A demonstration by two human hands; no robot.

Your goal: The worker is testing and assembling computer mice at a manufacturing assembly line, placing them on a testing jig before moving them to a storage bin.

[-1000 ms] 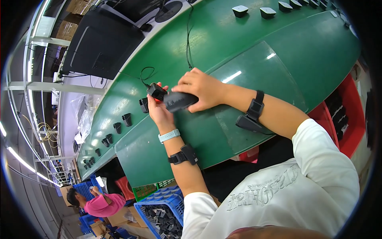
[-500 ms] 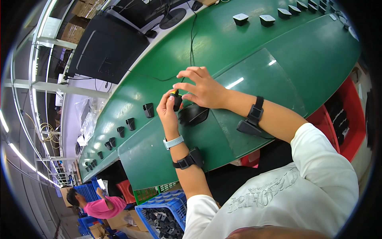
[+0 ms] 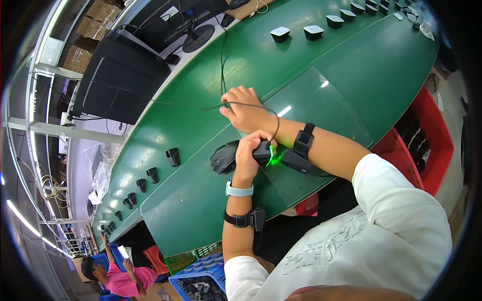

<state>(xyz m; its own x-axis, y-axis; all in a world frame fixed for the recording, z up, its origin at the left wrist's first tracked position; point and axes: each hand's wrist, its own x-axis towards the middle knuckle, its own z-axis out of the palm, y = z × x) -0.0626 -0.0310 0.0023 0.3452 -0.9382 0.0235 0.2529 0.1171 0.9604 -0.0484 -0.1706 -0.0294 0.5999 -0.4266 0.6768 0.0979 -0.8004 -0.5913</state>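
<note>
My left hand is closed around a small black device, which glows bright green at its right end. A thin black cable runs from the left past my right hand and loops down toward that device. My right hand is just beyond, its fingers curled and the cable passing between thumb and fingers. Beside my left hand, a rounded black mouse-shaped object rests on the green table. Part of the small device is hidden by my left fingers.
Several black pieces line the table's left side. Several white-topped black units stand in a row at the far right. A monitor stands at the back left. A red bin is at right, a blue crate below, a person in pink lower left.
My left hand has moved right and down with the device, which now shows green light instead of yellow and orange. My right hand's fingers have curled in, and the cable now loops over it.
</note>
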